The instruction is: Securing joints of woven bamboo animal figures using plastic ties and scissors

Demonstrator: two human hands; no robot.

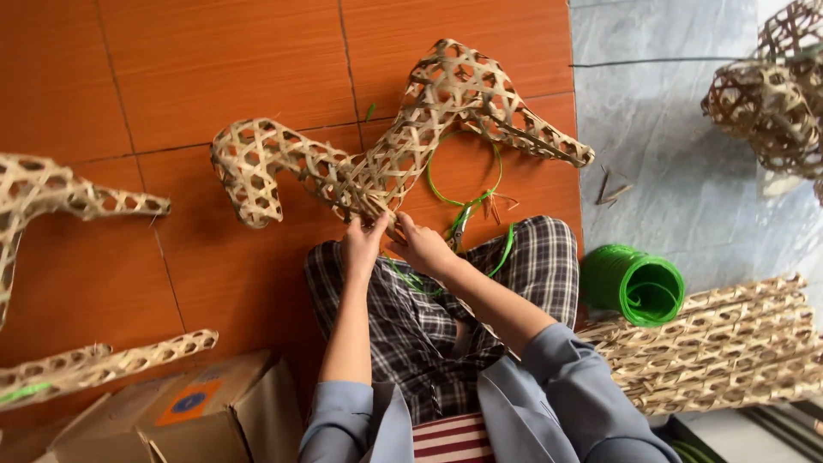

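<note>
A woven bamboo lattice frame (377,159), bent into a zigzag shape, lies on the orange tiled floor in front of my knees. My left hand (362,243) and my right hand (420,244) both pinch its near edge, close together, fingers closed on the weave. A loop of green wire (467,184) runs from under the frame toward my right hand and over my plaid trouser leg (540,257).
A green wire coil (634,283) sits on the right beside a stack of woven lattice tubes (711,343). More lattice pieces lie at left (51,197) and lower left (103,360). A cardboard box (189,411) stands near my left elbow. Another woven shape (771,94) is at top right.
</note>
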